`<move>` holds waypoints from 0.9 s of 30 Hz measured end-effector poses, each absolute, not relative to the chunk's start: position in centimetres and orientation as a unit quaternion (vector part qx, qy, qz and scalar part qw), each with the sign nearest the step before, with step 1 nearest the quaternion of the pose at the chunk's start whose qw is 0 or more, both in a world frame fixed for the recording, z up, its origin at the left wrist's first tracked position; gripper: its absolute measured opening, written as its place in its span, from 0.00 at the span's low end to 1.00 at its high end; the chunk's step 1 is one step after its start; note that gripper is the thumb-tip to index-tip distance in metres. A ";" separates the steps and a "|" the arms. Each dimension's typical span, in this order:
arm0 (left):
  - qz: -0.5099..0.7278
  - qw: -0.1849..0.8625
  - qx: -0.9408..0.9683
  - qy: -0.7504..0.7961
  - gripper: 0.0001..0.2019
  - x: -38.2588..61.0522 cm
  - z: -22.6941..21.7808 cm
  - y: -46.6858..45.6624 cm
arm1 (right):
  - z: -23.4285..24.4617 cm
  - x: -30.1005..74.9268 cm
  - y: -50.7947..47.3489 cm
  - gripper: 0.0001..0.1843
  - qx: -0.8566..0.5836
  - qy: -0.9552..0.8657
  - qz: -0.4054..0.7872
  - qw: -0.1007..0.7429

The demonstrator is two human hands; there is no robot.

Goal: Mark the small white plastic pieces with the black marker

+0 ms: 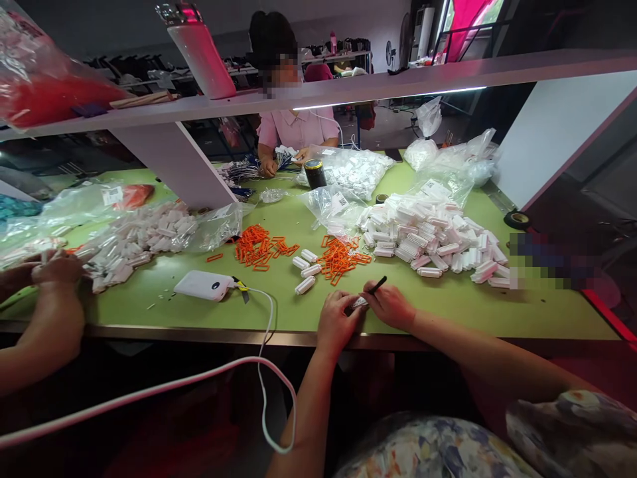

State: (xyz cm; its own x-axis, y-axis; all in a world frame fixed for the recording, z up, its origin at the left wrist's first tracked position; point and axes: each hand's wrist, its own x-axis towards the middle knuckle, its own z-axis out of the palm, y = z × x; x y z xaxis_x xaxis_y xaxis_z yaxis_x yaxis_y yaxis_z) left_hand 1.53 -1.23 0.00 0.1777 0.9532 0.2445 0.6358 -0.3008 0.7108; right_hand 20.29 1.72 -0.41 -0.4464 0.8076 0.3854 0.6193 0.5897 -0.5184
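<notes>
My left hand (336, 323) and my right hand (389, 305) meet at the near edge of the green table (448, 305). Between them they pinch a small white plastic piece (359, 303). My right hand also grips a thin black tool (377, 285) that points up and away. Just beyond my hands lie a scatter of orange clips (341, 255) and three loose white pieces (306, 265). A big heap of white pieces (432, 232) lies to the right of them.
A white power bank (204, 284) with a white cable (266, 372) lies at left. A second orange clip pile (259, 247), plastic bags of white parts (139, 232), a black tape roll (315, 172). Another person's hand (57, 269) at far left; a person in pink (296, 129) opposite. Overhead shelf (348, 86).
</notes>
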 end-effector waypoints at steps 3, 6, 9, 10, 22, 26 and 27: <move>0.336 0.231 0.731 0.547 0.08 1.6 -0.1 -1.3 | -0.3 20.5 1.7 0.14 -0.435 -0.819 0.157 0.339; 0.335 0.230 0.729 0.551 0.08 1.7 -0.1 -1.3 | -0.3 20.5 1.7 0.14 -0.437 -0.816 0.154 0.345; 0.334 0.230 0.729 0.552 0.08 1.7 -0.2 -1.2 | -0.4 20.4 1.8 0.13 -0.441 -0.819 0.148 0.335; 0.335 0.230 0.729 0.552 0.08 1.6 -0.2 -1.2 | -0.5 20.4 1.8 0.13 -0.442 -0.821 0.145 0.331; 0.326 0.225 0.731 0.556 0.09 1.7 0.1 -1.3 | -0.3 20.3 1.6 0.16 -0.435 -0.836 0.127 0.310; 0.333 0.230 0.728 0.553 0.09 1.7 -0.1 -1.2 | -0.3 20.6 1.6 0.14 -0.438 -0.815 0.149 0.350; 0.334 0.229 0.728 0.553 0.09 1.7 -0.2 -1.2 | -0.3 20.7 1.6 0.13 -0.436 -0.813 0.152 0.355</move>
State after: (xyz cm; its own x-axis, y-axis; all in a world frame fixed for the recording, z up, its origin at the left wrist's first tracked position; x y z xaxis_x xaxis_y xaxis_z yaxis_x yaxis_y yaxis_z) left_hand 1.72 -1.19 -0.18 0.1662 0.9581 0.2331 0.6516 -0.2841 0.7033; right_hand 20.66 1.58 -0.28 -0.3681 0.8169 0.4440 0.6014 0.5734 -0.5564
